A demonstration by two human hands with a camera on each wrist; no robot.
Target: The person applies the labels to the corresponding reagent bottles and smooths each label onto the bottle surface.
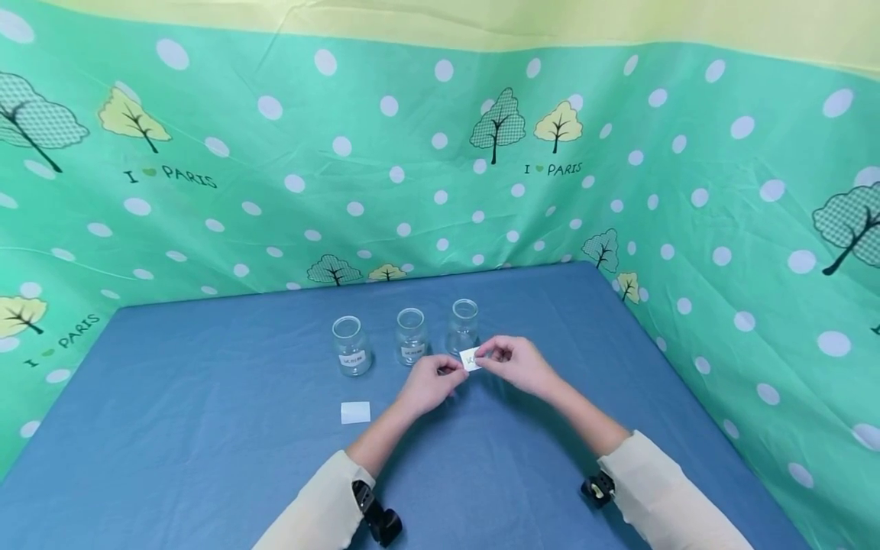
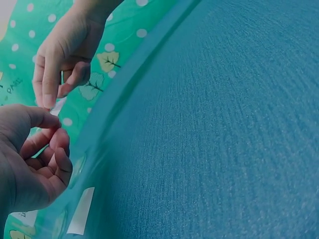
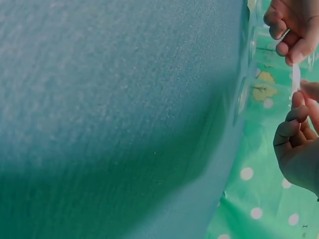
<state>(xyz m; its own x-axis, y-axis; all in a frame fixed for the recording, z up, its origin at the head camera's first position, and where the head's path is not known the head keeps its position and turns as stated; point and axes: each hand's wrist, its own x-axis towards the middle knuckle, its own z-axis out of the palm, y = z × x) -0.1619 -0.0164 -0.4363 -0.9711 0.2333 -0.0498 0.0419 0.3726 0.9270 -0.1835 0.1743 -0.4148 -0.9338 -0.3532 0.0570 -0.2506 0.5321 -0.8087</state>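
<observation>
A small white label [image 1: 470, 358] with handwriting is held up between both hands, in front of the rightmost glass jar [image 1: 464, 321]. My left hand [image 1: 429, 383] pinches its lower left corner between thumb and finger. From the other side my right hand [image 1: 519, 364] pinches its right edge. The right wrist view catches the strip [image 3: 296, 79] almost edge-on between the two sets of fingertips. To the left stand a middle glass jar [image 1: 411, 328] and a left glass jar [image 1: 348, 336], each bearing a white label with writing on its front.
A blank white piece of paper [image 1: 355, 412] lies on the blue tablecloth [image 1: 206, 428], nearer than the left jar and left of my left forearm. Behind and to the right hangs a green dotted curtain [image 1: 426, 198] with printed trees.
</observation>
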